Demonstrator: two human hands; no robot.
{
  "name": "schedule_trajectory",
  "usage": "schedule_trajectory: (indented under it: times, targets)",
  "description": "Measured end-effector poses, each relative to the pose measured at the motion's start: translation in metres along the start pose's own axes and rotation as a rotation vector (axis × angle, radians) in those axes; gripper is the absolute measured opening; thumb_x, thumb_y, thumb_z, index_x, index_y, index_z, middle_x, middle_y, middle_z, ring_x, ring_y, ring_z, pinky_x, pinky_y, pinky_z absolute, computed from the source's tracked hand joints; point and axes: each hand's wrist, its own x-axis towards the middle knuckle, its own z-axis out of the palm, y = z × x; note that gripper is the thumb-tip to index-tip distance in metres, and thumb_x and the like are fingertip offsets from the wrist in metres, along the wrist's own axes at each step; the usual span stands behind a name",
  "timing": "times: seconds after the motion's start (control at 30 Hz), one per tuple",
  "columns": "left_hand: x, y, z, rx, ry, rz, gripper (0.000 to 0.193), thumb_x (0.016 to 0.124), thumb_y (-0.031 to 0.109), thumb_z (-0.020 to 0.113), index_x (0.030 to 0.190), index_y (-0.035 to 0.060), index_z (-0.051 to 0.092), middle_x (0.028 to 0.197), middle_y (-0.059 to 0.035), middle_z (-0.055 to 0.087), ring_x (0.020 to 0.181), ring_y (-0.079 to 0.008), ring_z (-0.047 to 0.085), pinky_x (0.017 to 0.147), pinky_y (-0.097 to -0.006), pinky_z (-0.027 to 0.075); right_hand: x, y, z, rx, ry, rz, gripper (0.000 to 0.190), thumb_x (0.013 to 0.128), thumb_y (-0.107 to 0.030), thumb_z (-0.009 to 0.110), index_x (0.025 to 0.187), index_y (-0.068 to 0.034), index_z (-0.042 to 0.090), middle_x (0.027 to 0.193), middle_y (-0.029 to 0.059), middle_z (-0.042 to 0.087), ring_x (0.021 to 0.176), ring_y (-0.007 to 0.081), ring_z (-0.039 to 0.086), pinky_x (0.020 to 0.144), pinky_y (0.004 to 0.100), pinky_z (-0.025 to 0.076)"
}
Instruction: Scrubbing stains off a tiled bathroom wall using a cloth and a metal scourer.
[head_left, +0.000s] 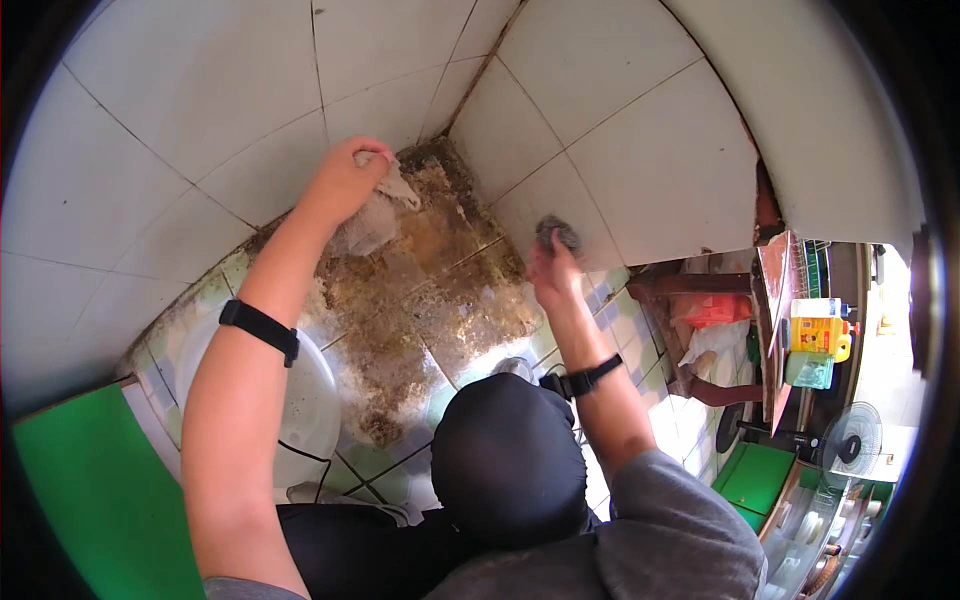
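Observation:
My left hand (349, 180) is closed around a crumpled whitish cloth (397, 187) at the left wall, close to the corner. Part of the cloth hangs over the stained floor. In my right hand (555, 274) is a grey scouring pad (559, 234), which looks like steel wool. That pad is against or very near the lower tiles of the right wall (600, 180). Between my hands, brown and black grime (427, 300) covers the floor tiles up to the corner. Blur hides the fingertips of my right hand.
A white plastic basin (311, 382) stands partly behind my left forearm. A green panel (97, 495) is at lower left. To the right are a wooden table (776, 330) with bottles (821, 334), and a fan (851, 446). A black cap (510, 457) blocks the lower middle.

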Motion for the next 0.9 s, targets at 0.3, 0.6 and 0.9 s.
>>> schedule_trajectory:
  times: [0.3,0.6,0.9]
  targets:
    - [-0.009,-0.033,-0.021,-0.492,0.071,-0.289,0.026,0.089,0.026,0.064,0.106,0.0062,0.065,0.098,-0.0059,0.064,0.089,-0.0152,0.059,0.077,-0.0297,0.048,-0.028,-0.024,0.037,0.134,-0.123,0.017,0.025,0.093,-0.039,0.059,0.093,-0.014,0.055,0.073,-0.0031,0.058,0.060,0.0124,0.052,0.055,0.0311,0.039]
    - [-0.005,-0.028,0.000,-0.554,0.002,-0.219,0.028,0.089,0.025,0.063,0.108,0.0042,0.063,0.098,-0.0075,0.064,0.089,-0.0157,0.060,0.075,-0.0303,0.050,0.053,0.020,0.016,0.107,0.115,0.153,0.028,0.091,-0.043,0.062,0.098,-0.017,0.055,0.077,-0.0018,0.058,0.063,0.0140,0.053,0.057,0.0327,0.042]
    - [-0.010,-0.027,-0.013,-0.547,0.028,-0.226,0.023,0.089,0.021,0.062,0.105,0.0050,0.064,0.097,-0.0059,0.065,0.089,-0.0139,0.060,0.075,-0.0293,0.049,0.037,0.014,0.005,-0.005,-0.038,0.070,0.027,0.093,-0.042,0.059,0.094,-0.015,0.056,0.075,-0.0004,0.059,0.063,0.0159,0.056,0.059,0.0338,0.043]
